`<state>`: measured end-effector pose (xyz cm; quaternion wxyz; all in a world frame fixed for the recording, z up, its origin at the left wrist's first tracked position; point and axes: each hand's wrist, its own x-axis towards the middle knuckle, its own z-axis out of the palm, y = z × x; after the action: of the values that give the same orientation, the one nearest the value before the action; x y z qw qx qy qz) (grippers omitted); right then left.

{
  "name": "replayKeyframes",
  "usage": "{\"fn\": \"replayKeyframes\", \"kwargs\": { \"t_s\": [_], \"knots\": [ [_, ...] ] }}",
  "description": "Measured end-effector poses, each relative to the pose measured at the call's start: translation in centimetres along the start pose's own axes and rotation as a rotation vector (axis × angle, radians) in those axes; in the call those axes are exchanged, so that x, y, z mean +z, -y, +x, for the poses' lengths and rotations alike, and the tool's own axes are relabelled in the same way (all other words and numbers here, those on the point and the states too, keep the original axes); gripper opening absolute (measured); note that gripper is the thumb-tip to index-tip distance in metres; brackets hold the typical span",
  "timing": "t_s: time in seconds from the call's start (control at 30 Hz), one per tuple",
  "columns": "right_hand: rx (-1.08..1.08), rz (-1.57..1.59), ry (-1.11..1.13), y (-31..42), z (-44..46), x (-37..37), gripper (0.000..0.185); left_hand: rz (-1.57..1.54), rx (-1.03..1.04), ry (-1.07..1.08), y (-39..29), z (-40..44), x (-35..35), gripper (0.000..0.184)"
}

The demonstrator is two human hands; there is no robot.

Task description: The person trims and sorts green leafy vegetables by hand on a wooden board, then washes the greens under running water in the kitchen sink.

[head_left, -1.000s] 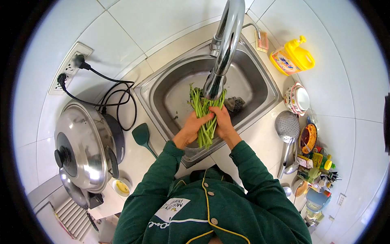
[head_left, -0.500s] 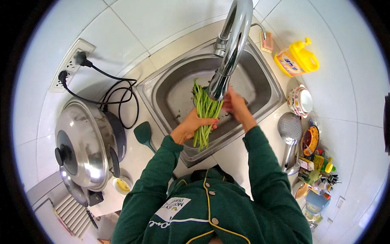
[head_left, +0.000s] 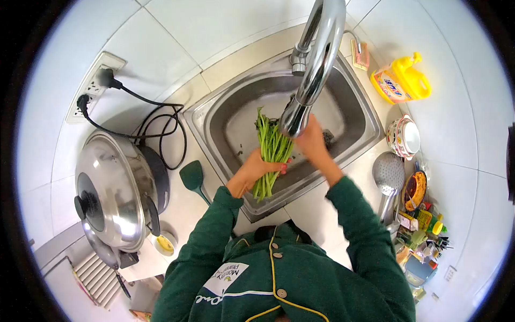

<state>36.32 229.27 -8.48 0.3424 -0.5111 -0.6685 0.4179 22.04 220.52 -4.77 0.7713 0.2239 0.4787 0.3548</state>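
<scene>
My left hand point(head_left: 254, 173) is closed around a bunch of long green vegetable stems point(head_left: 271, 145), thumb across the front. The bunch stands slanted over the sink point(head_left: 236, 134), its cut ends towards me and its darker leafy end partly behind the faucet head point(head_left: 295, 119). My right hand point(head_left: 314, 140) is close to the upper right side of the bunch. Its fingers are largely hidden by the faucet head and blurred, so whether they hold anything is unclear. Dark bits lie on the sink bottom, and a dark patch point(head_left: 328, 138) shows just right of my right hand.
A green spatula point(head_left: 192, 176) lies left of the sink, near a large lidded steel pot point(head_left: 115, 188) and black cords point(head_left: 174, 129). To the right are a yellow detergent bottle point(head_left: 399, 80), stacked bowls point(head_left: 405, 137), a skimmer point(head_left: 388, 173) and several condiments. A sponge point(head_left: 360, 56) sits behind.
The camera view has shifted slightly, moving the sink and faucet rightward. My right hand has moved a little left and away from me, further behind the faucet head. My left hand keeps its hold.
</scene>
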Motion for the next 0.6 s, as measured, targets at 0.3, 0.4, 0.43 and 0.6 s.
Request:
{"fn": "replayKeyframes", "kwargs": {
  "t_s": [0.3, 0.4, 0.43, 0.6],
  "knots": [
    [0.010, -0.164, 0.011, 3.5, -5.8, -0.2, 0.033, 0.130, 0.039, -0.111, 0.9, -1.1, 1.3, 0.043],
    [-0.002, -0.128, -0.006, 3.8, -6.0, -0.3, 0.034, 0.046, 0.101, -0.130, 1.3, -1.6, 1.6, 0.041],
    [-0.030, -0.162, -0.023, 3.9, -6.0, -0.3, 0.033, 0.045, 0.103, -0.131, 1.4, -1.6, 1.6, 0.041],
    [-0.087, -0.328, -0.099, 5.1, -6.3, -0.3, 0.024, 0.151, 0.143, -0.166, 1.4, -1.7, 2.1, 0.039]
  ]
}}
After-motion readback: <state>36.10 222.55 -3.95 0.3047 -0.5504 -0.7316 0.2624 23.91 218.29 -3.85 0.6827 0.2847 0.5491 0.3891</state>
